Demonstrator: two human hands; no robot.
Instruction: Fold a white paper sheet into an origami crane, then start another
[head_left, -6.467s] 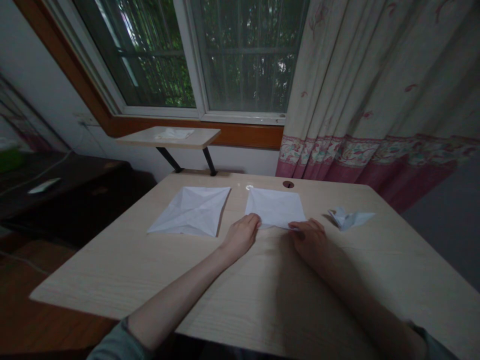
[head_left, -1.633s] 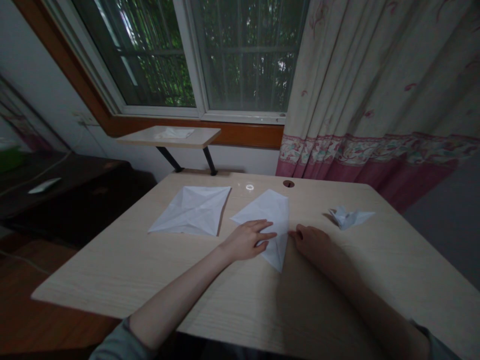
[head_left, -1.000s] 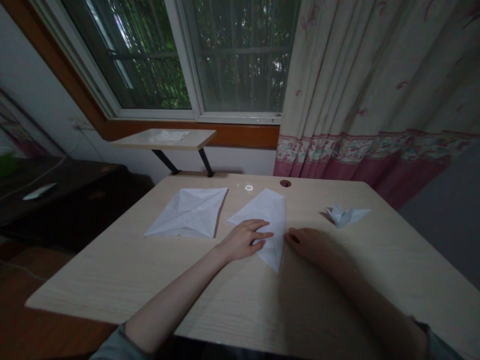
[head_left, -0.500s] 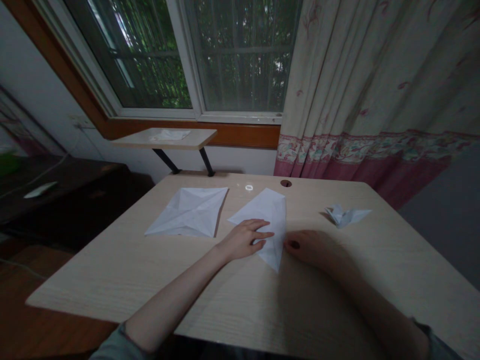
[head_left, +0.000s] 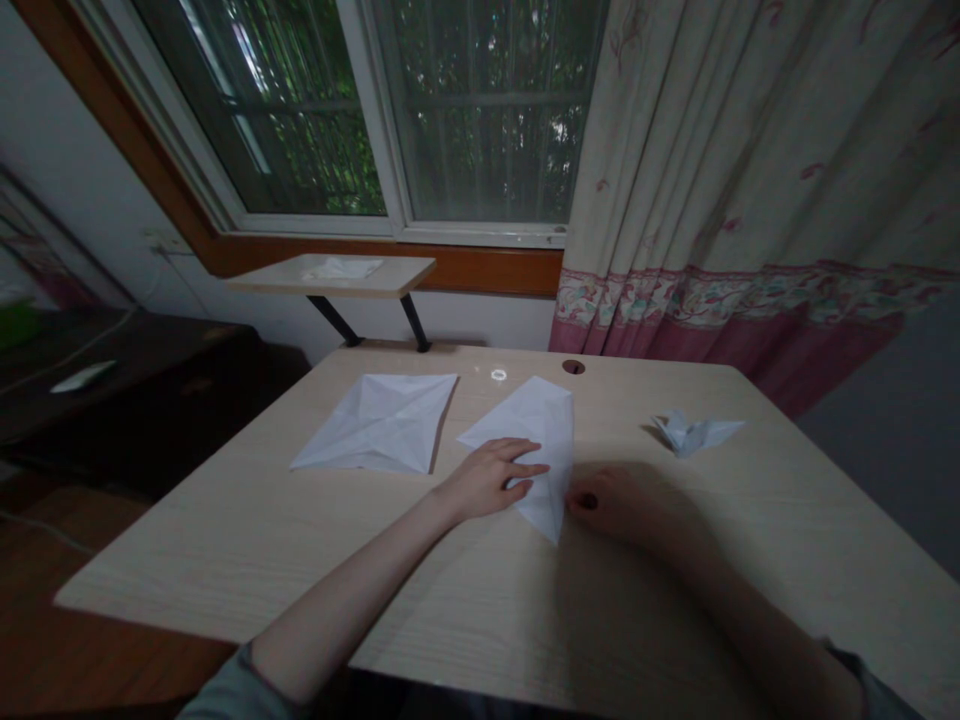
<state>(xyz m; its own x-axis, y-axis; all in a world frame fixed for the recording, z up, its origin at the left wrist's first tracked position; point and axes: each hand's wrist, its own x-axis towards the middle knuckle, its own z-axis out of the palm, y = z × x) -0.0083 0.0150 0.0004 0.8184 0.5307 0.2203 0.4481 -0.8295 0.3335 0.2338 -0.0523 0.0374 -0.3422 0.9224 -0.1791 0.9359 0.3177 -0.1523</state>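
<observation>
White folded sheet (head_left: pixel 546 435) lies mid worktop (head_left: pixel 465 590), 1 point toward the person. L hand (head_left: pixel 487 480) rests on it, fingers flat & released, prob. pinning it so it can't slide. R hand (head_left: pixel 622 500) touches its right edge, fingers curled; too dim to tell if pinching. 2nd sheet (head_left: pixel 382 425), creased, just left; paper figure (head_left: pixel 694 433) well apart, right.

Two hands (head_left: pixel 487 482) (head_left: pixel 626 503), two paper sheets (head_left: pixel 379 435) (head_left: pixel 541 420), one folded paper figure (head_left: pixel 694 434).

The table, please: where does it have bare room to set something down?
The table is bare near-left, between the creased sheet and the near edge, and near-right, this side of the folded paper figure. The middle is crowded: left hand and right hand meet at the folded triangle of paper.
</observation>
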